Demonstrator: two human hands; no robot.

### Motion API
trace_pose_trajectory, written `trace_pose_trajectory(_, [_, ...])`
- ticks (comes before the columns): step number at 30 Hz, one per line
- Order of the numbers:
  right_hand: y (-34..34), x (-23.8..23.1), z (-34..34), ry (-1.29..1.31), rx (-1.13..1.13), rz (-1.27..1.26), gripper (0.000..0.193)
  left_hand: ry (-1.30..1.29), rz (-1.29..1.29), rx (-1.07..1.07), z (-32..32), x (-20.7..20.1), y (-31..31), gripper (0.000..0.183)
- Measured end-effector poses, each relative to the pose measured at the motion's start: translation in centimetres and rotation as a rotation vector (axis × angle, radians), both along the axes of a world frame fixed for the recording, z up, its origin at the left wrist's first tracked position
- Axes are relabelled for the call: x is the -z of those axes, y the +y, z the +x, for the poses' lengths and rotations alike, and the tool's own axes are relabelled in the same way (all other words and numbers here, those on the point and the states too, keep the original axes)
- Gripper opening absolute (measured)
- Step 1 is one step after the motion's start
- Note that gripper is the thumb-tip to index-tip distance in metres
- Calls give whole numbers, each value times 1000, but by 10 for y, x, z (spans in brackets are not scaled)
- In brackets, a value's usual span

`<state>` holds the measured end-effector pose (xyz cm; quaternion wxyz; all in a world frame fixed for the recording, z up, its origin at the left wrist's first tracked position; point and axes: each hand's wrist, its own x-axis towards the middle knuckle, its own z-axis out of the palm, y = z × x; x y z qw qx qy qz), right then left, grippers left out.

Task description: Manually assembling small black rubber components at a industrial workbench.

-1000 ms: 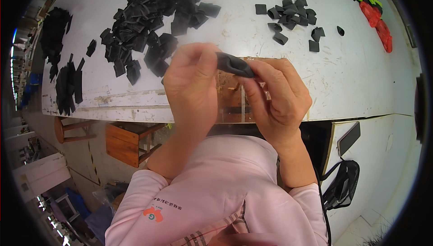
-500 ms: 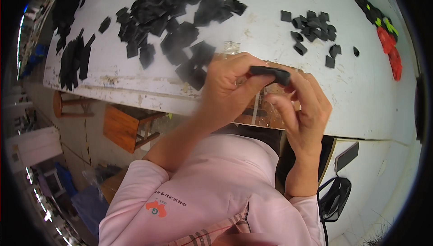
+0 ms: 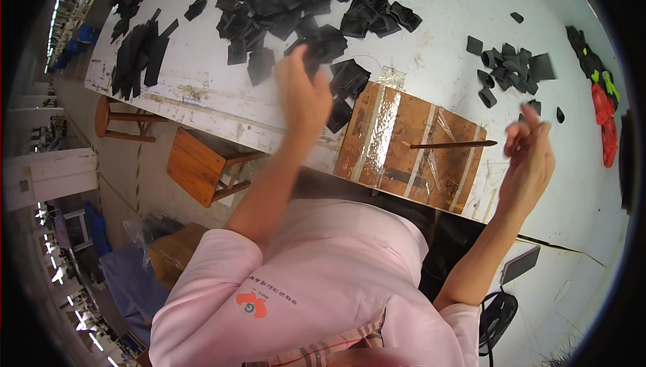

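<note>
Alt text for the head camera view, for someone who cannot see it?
Seen from above, a person's left hand reaches into a big pile of black pieces on a white table. The right hand hovers open beside a smaller pile.

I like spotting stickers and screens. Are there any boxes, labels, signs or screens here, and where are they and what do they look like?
Badge on the pink shirt: on the person's left shoulder, a small round orange and grey mark with a line of tiny print beside it.
Phone: by the table's near edge, close to the right elbow; a flat dark rectangle, screen dark.
Cardboard box: on the floor under the left arm, brown and plain.
No signs are visible.
</note>
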<state>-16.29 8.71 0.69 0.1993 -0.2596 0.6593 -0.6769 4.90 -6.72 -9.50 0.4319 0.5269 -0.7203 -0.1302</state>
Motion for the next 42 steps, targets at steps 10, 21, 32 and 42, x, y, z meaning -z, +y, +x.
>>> trace_pose_trajectory(10, [27,30,78,160,-557,371,19,-32,-5,201,21,0,-18,11])
trace_pose_trajectory(21, [23,22,71,-776,-391,-89,12,1135,1526,783,-18,-90,88,14])
trace_pose_trajectory(32, [31,17,67,-287,-349,185,16,789,1333,825,-24,-92,93,5])
trace_pose_trajectory(42, [29,18,82,717,-108,124,15,192,137,658,-35,-80,116,9])
